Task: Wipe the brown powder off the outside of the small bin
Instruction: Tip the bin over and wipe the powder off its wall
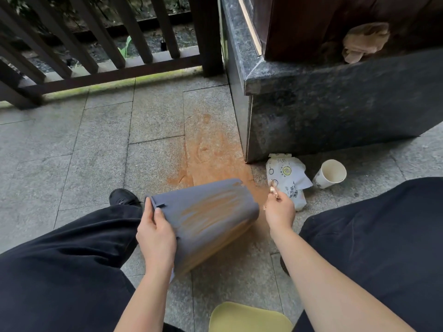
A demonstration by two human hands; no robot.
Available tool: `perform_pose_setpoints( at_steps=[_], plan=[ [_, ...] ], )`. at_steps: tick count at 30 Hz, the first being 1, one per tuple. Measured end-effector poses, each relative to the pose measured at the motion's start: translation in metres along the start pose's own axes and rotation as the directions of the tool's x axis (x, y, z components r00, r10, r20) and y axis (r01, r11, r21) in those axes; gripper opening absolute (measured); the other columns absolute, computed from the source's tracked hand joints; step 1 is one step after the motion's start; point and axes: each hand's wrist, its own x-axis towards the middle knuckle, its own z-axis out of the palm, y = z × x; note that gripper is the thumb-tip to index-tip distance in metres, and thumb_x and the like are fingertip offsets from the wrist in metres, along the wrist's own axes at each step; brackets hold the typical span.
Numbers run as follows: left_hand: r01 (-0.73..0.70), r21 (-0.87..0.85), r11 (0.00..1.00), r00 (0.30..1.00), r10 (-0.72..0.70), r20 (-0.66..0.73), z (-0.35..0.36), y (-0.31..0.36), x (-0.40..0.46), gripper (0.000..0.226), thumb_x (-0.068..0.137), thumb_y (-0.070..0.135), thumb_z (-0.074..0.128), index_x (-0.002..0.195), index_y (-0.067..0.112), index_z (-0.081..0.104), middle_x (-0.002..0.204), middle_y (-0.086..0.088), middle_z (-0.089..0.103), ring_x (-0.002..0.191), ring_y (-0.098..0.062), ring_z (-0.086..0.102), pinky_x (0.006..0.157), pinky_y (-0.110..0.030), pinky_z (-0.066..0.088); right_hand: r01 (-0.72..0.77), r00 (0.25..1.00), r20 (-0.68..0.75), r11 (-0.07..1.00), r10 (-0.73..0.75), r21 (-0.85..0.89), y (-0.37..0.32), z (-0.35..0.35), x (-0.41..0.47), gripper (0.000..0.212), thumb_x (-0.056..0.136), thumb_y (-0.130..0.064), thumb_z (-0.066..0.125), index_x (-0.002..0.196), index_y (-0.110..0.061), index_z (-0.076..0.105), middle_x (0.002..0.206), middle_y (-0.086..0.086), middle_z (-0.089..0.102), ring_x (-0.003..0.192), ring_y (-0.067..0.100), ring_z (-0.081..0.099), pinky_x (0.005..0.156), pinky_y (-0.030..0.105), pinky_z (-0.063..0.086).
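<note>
A small grey-blue bin (206, 219) is tipped on its side just above the stone floor, its upper wall streaked with brown powder (211, 212). My left hand (155, 233) grips the bin at its rim, thumb on the outer wall. To the right of the bin, clear of it, my right hand (279, 210) is closed on a small crumpled, brown-stained wipe (273, 190) pinched in the fingertips. The bin's opening faces me and is hidden by my left hand.
Brown powder (211, 152) is spread over the floor tiles beyond the bin. A white wipes packet (286, 176) and a tipped paper cup (332, 173) lie by a dark stone plinth (335, 116). A wooden railing (96, 56) stands at the back; a yellow stool edge (247, 317) is below.
</note>
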Motion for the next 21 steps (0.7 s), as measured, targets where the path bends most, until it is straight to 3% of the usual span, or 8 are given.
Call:
perform_pose_setpoints(
  at_steps=[3, 6, 10, 13, 15, 18, 21],
  plan=[
    [0.014, 0.003, 1.0, 1.0, -0.014, -0.015, -0.006, 0.001, -0.001, 0.042, 0.103, 0.023, 0.046, 0.145, 0.022, 0.051, 0.144, 0.007, 0.054, 0.132, -0.013, 0.049, 0.102, -0.021, 0.034, -0.336, 0.941, 0.164, 0.87, 0.295, 0.362, 0.005, -0.007, 0.004, 0.028, 0.09, -0.009, 0.041, 0.064, -0.012, 0.052, 0.057, 0.006, 0.05, 0.045, 0.018, 0.043, 0.046, 0.029, 0.028],
    [0.021, 0.017, 1.0, 1.0, -0.02, -0.024, -0.006, 0.001, -0.001, 0.042, 0.103, 0.024, 0.046, 0.145, 0.024, 0.051, 0.144, 0.006, 0.055, 0.13, -0.017, 0.051, 0.104, -0.029, 0.037, -0.473, 0.879, 0.293, 0.759, 0.376, 0.447, 0.008, -0.009, 0.008, 0.025, 0.085, -0.006, 0.045, 0.062, -0.015, 0.045, 0.051, 0.003, 0.044, 0.042, 0.019, 0.04, 0.044, 0.029, 0.028],
    [0.009, 0.027, 1.0, 1.0, -0.008, -0.029, -0.004, 0.004, 0.002, 0.042, 0.103, 0.025, 0.046, 0.145, 0.025, 0.051, 0.143, 0.006, 0.056, 0.129, -0.017, 0.052, 0.107, -0.036, 0.04, -0.33, 0.925, 0.279, 0.91, 0.258, 0.25, 0.007, -0.003, 0.013, 0.009, 0.091, -0.009, 0.061, 0.083, -0.008, 0.064, 0.079, 0.011, 0.061, 0.072, 0.023, 0.055, 0.066, 0.034, 0.043],
    [0.017, 0.032, 0.999, 0.999, -0.016, -0.03, -0.002, 0.006, 0.007, 0.042, 0.102, 0.027, 0.047, 0.144, 0.028, 0.052, 0.142, 0.008, 0.057, 0.127, -0.014, 0.053, 0.103, -0.032, 0.04, -0.225, 0.954, 0.233, 0.964, 0.189, 0.14, 0.012, 0.005, 0.015, 0.007, 0.093, -0.011, 0.062, 0.089, -0.008, 0.066, 0.079, 0.004, 0.066, 0.07, 0.018, 0.058, 0.056, 0.025, 0.043],
    [0.02, 0.027, 0.999, 1.0, -0.019, -0.021, -0.002, 0.005, 0.01, 0.042, 0.102, 0.028, 0.047, 0.144, 0.029, 0.052, 0.142, 0.009, 0.056, 0.127, -0.011, 0.052, 0.1, -0.025, 0.038, -0.211, 0.959, 0.217, 0.971, 0.183, 0.11, 0.017, 0.011, 0.017, 0.007, 0.092, -0.012, 0.063, 0.096, -0.009, 0.068, 0.085, 0.004, 0.069, 0.075, 0.019, 0.061, 0.059, 0.027, 0.047],
    [0.021, 0.022, 1.0, 1.0, -0.021, -0.008, -0.002, 0.004, 0.014, 0.042, 0.102, 0.028, 0.047, 0.144, 0.028, 0.052, 0.142, 0.01, 0.055, 0.121, 0.0, 0.049, 0.096, -0.022, 0.035, -0.2, 0.953, 0.244, 0.978, 0.182, 0.053, 0.025, 0.017, 0.023, 0.022, 0.094, -0.015, 0.061, 0.113, -0.011, 0.072, 0.105, 0.007, 0.073, 0.101, 0.026, 0.066, 0.092, 0.044, 0.054],
    [0.026, 0.004, 1.0, 1.0, -0.026, 0.004, -0.001, 0.004, 0.015, 0.042, 0.102, 0.028, 0.047, 0.144, 0.027, 0.052, 0.141, 0.015, 0.055, 0.117, 0.006, 0.047, 0.095, -0.016, 0.034, -0.162, 0.961, 0.226, 0.987, 0.16, -0.01, 0.028, 0.019, 0.03, 0.027, 0.095, -0.018, 0.061, 0.119, -0.011, 0.071, 0.11, 0.003, 0.072, 0.107, 0.024, 0.064, 0.1, 0.046, 0.05]
  ],
)
